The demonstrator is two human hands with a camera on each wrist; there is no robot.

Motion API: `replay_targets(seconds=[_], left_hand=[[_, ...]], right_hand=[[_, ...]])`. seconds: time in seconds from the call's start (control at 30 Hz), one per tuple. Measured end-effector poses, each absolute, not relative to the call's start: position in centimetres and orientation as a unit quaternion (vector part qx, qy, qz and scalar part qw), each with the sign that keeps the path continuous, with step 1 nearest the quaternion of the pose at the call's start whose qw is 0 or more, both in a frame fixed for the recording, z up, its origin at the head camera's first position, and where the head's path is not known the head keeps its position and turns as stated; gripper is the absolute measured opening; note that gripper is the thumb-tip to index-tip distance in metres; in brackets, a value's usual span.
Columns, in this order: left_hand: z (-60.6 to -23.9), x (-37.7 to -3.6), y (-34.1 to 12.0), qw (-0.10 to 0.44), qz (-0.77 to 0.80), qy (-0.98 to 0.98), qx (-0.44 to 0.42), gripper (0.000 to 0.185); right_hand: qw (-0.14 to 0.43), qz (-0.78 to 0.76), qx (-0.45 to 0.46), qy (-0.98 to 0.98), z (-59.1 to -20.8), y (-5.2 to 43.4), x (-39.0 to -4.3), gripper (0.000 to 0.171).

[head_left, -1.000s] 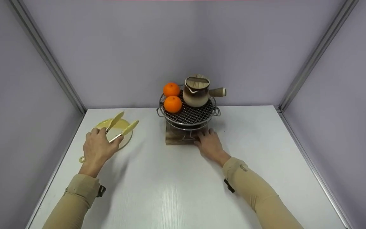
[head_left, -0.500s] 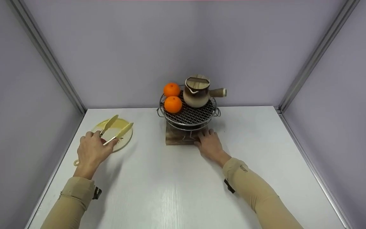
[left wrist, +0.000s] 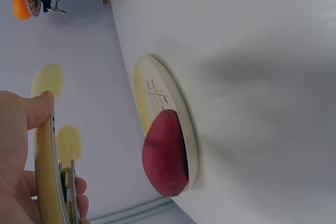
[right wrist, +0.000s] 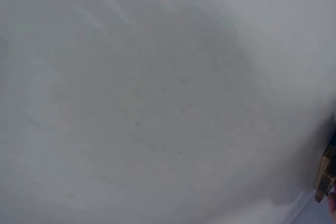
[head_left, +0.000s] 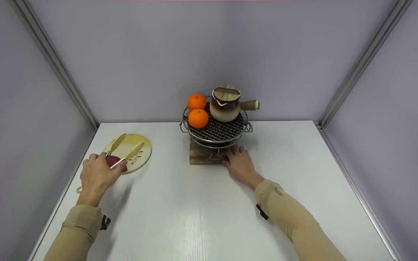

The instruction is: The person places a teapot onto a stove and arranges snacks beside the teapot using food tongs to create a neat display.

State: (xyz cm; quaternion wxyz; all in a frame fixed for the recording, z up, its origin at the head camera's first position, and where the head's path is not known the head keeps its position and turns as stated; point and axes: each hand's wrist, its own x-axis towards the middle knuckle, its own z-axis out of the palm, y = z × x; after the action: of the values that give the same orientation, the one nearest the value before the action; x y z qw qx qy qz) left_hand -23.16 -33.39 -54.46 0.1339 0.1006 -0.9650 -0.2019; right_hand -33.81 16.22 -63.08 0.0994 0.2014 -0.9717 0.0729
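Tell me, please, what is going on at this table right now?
A person sits at a white table. Their left hand holds yellow tongs, open, above a yellow plate with a dark red fruit on its near edge. Their right hand rests against the wooden base of a small wire grill. On the grill stand two oranges and a brown lidded pot with a side handle.
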Motion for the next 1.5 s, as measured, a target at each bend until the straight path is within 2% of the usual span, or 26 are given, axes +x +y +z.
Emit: replay_targets(seconds=[0.17, 0.57, 0.9, 1.3, 1.5], left_hand=[[-55.0, -22.8, -34.4, 0.135, -0.201, -0.965, 0.103, 0.081], [-55.7, -22.1, -36.4, 0.11, -0.186, -0.971, 0.104, 0.09], [-56.1, -21.3, -38.1, 0.062, -0.176, -0.978, 0.097, 0.102], [-56.3, -20.7, -40.1, 0.038, -0.165, -0.979, 0.116, 0.087], [-56.2, -20.3, -41.0, 0.007, -0.168, -0.976, 0.137, 0.085]], right_hand=[[0.095, 0.07, 0.199, -0.973, -63.3, 16.3, -33.8, 0.055], [0.1, 0.067, 0.203, -0.972, -63.3, 16.3, -34.0, 0.051], [0.094, 0.071, 0.201, -0.973, -63.4, 16.4, -34.0, 0.052], [0.103, 0.068, 0.204, -0.971, -63.6, 16.5, -34.0, 0.05], [0.102, 0.067, 0.202, -0.972, -63.6, 16.5, -34.1, 0.051]])
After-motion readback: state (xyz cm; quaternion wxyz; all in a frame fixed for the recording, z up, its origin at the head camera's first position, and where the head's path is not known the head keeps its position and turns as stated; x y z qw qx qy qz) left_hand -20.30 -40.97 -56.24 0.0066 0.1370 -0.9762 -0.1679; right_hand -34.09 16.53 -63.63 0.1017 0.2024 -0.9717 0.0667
